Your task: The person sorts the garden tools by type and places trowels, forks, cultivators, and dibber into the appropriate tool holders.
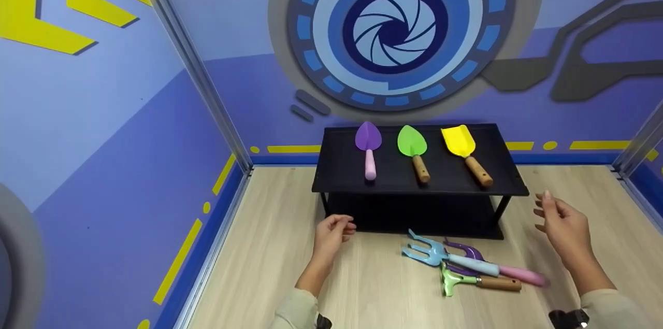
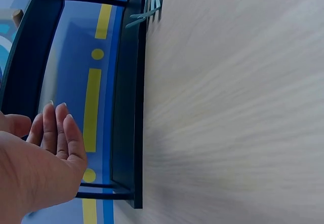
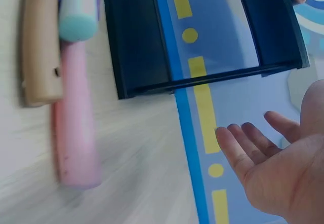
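My left hand [image 1: 331,235] hovers by the front left corner of a black two-tier rack [image 1: 414,186], fingers loosely bent and nothing in them. To the right of the rack, my right hand [image 1: 564,223] is likewise bare, its fingers relaxed. Between the hands, on the table, lie a light blue hand fork [image 1: 432,252], a purple tool with a pink handle [image 1: 520,274] partly beneath it, and a green-headed tool with a wooden handle [image 1: 497,283]. On the rack's top rest a purple trowel [image 1: 368,137], a green trowel [image 1: 413,141] and a yellow shovel [image 1: 460,141].
The rack's lower shelf [image 1: 414,213] sits close above the wooden table [image 1: 269,267]. Blue printed walls [image 1: 233,106] enclose the back and sides, with a metal corner post [image 1: 186,49] at the left.
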### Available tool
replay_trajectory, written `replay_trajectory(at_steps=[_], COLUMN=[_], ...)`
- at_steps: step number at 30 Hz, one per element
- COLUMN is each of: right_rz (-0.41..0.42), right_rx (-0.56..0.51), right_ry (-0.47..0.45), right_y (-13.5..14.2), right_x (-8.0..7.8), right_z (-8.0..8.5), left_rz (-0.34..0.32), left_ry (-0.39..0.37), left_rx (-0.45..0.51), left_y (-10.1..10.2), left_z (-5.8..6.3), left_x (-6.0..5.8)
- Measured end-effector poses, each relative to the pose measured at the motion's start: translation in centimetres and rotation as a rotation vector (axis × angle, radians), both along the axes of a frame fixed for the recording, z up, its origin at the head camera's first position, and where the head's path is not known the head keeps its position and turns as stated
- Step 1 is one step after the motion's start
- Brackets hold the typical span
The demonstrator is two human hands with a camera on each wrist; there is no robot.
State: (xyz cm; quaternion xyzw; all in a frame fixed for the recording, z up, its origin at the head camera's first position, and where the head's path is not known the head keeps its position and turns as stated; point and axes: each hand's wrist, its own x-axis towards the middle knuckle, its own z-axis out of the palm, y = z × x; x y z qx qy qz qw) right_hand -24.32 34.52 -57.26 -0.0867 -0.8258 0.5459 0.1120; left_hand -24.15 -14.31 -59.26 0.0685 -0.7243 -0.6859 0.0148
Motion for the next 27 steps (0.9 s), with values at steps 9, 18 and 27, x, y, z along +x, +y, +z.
replay_trajectory(at_steps=[9, 18, 27], right_rz=[0.061, 0.089, 0.096], right_rx=[0.062, 0.06, 0.016], right_ry=[-0.059, -0.094, -0.167], right_y=[0.5, 1.0, 1.8], right_x=[1.4, 2.1, 2.5], right_z=[-1.7, -3.0, -3.2], left_rz=[0.048, 0.156, 0.228], left_ry=[0.0, 0.008, 0.08], left_rx=[0.015, 0.056, 0.042], left_y=[-1.8, -3.7, -4.7], left_z=[0.4, 2.0, 3.5], left_x=[0.0, -0.9, -1.4])
